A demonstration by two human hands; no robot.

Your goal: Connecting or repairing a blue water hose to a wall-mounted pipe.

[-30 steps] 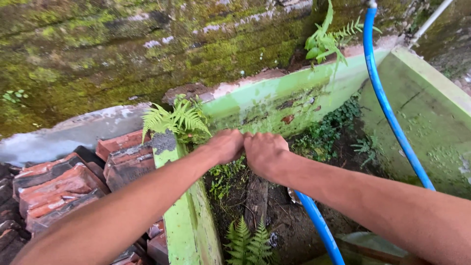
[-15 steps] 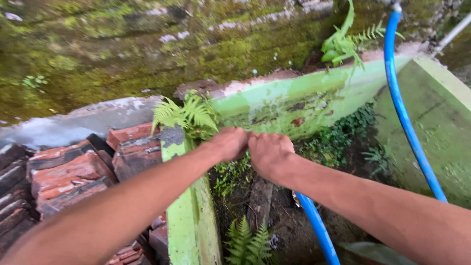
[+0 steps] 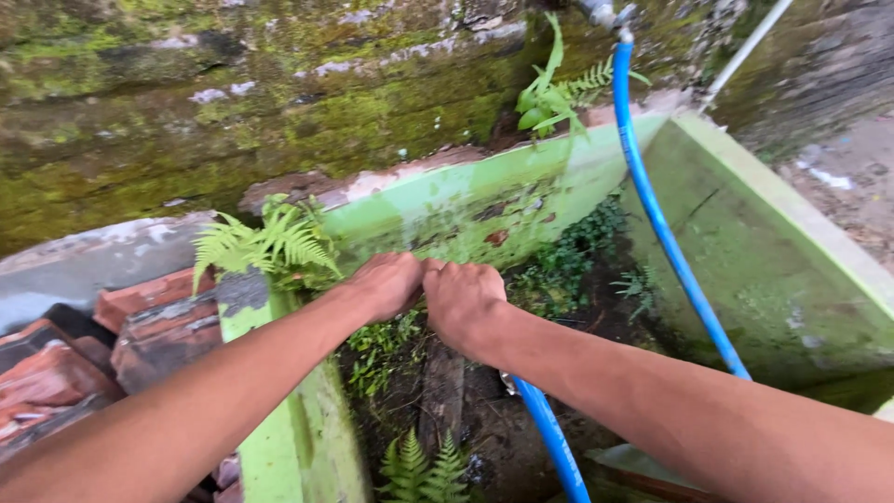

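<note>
My left hand (image 3: 386,284) and my right hand (image 3: 463,303) are pressed together, knuckles touching, above the inside of a green concrete trough (image 3: 466,200). Both have their fingers curled with the backs facing me. What lies under the palms is hidden. Small green weeds (image 3: 377,349) grow just below the hands on the dark, damp trough floor. A blue hose (image 3: 666,237) comes down from a tap at the top and runs under my right forearm.
A mossy stone wall (image 3: 233,102) rises behind the trough. Ferns (image 3: 265,242) grow at its left corner and another fern (image 3: 559,93) by the hose. Red roof tiles (image 3: 102,345) are stacked at the left. The right trough wall (image 3: 792,251) slopes away.
Both hands stay pressed together at the same spot in the trough. The view has swung a little, so the hose and ferns sit further left in the frame.
</note>
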